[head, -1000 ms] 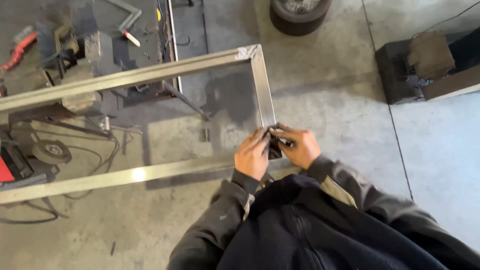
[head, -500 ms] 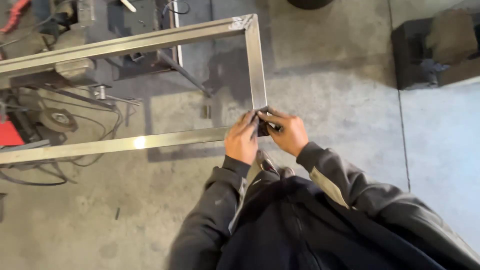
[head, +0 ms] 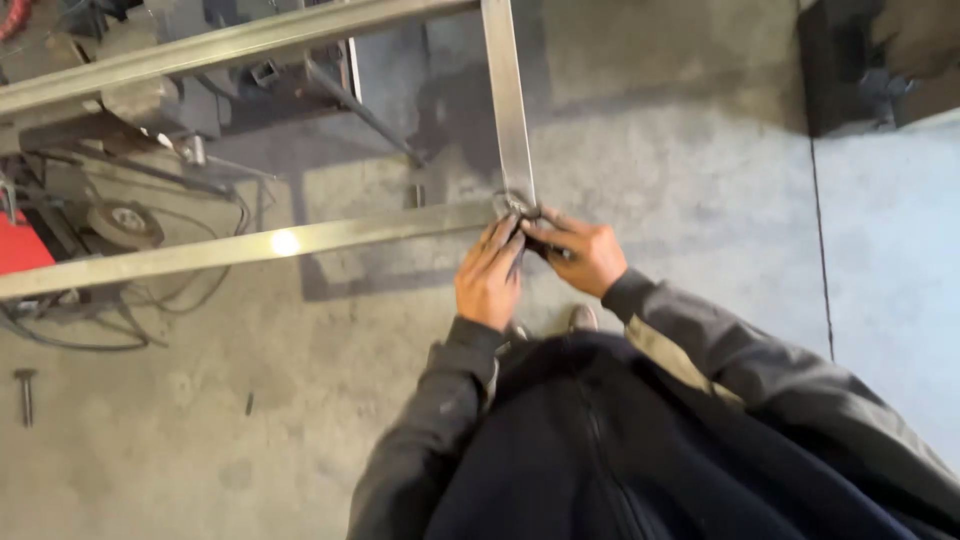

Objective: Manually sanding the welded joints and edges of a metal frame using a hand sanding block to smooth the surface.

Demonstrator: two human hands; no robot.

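Observation:
A rectangular frame of shiny steel tube (head: 300,238) stands raised above a concrete floor. Both my hands meet at its near right corner (head: 515,205). My left hand (head: 490,275) rests against the corner from below, fingers together. My right hand (head: 575,250) grips a small dark object (head: 530,238) pressed to the same corner; what it is stays unclear. Dark jacket sleeves cover both my arms.
A red machine (head: 20,255) with black cables (head: 120,320) sits at the left under the frame, beside a grinder disc (head: 125,222). A bolt (head: 25,392) lies on the floor lower left. A dark metal block (head: 880,60) stands at the upper right.
The view has shifted so the frame sits higher in the picture. My hands stay together at the frame's corner, and the left hand now lies lower against it.

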